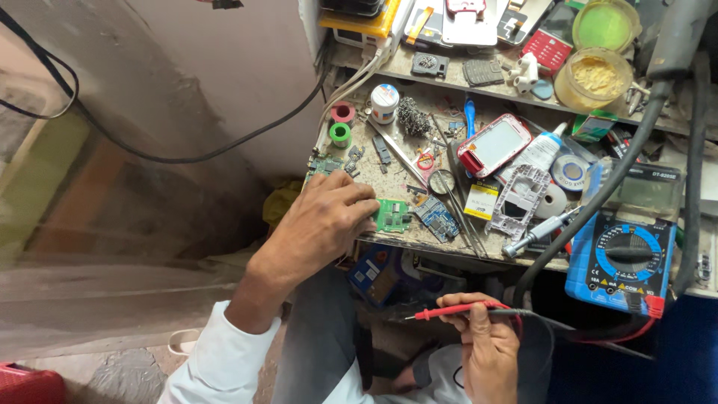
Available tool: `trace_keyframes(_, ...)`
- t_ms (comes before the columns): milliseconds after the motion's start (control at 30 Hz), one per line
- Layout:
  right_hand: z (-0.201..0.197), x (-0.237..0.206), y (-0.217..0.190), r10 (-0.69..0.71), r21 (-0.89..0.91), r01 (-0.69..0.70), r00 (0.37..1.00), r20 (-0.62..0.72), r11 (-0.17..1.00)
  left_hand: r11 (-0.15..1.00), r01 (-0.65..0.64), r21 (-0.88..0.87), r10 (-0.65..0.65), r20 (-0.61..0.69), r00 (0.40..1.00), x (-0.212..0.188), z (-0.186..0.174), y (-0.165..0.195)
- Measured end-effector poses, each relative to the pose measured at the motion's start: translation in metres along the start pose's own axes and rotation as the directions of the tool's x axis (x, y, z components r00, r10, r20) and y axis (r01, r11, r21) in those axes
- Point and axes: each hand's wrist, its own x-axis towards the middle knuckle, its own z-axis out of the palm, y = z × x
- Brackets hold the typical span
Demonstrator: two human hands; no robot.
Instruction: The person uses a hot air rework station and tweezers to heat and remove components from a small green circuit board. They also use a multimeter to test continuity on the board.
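Left hand [329, 217] curled over the front edge of the cluttered surface [389, 241], fingers closed on a small green circuit board [393, 215] and pinning it near the edge. Just right of that board, a blue circuit board [437, 218], touching or nearly so. Right hand [488, 346] lower down, below the surface and well apart from the left, closed around a red probe [449, 310] with its thin metal tip pointing left; a second dark lead apparently gripped with it, hard to tell. Red and black wires running from that hand toward a blue meter [624, 258] at the right. Farther back on the surface: a red-framed phone [493, 144], a white phone frame [520, 196], a wad of steel wool [412, 117], and pink and green tape rolls [341, 125] near the wall. On the shelf [449, 73] above, two round jars [598, 52].
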Motion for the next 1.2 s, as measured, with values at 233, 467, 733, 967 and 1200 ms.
trace_keyframes(233, -0.024, 0.009, 0.042, 0.154, -0.007, -0.156, 0.981, -0.120, 0.988, 0.998, -0.033, 0.048, 0.036, -0.061, 0.997, 0.004, 0.002, -0.007)
trace_keyframes(467, -0.032, 0.012, 0.057, 0.176, -0.079, -0.188, 0.974, -0.140, 0.979, 0.996, 0.016, -0.090, -0.031, -0.169, 0.985, 0.002, 0.009, -0.007)
trace_keyframes(733, -0.033, 0.021, 0.064, 0.158, -0.155, -0.181, 0.976, -0.153, 0.971, 0.790, 0.317, -0.524, -0.496, -0.243, 0.834, -0.005, 0.035, 0.004)
trace_keyframes(967, -0.024, 0.029, 0.065, 0.148, -0.260, -0.186, 0.976, -0.161, 0.947, 0.908, 0.409, -0.086, -0.409, -0.388, 0.826, -0.012, 0.047, 0.022)
trace_keyframes(1200, -0.023, 0.037, 0.072, 0.117, -0.306, -0.138, 0.989, -0.085, 0.942, 0.929, 0.333, -0.162, -0.370, -0.366, 0.854, -0.019, 0.035, 0.018)
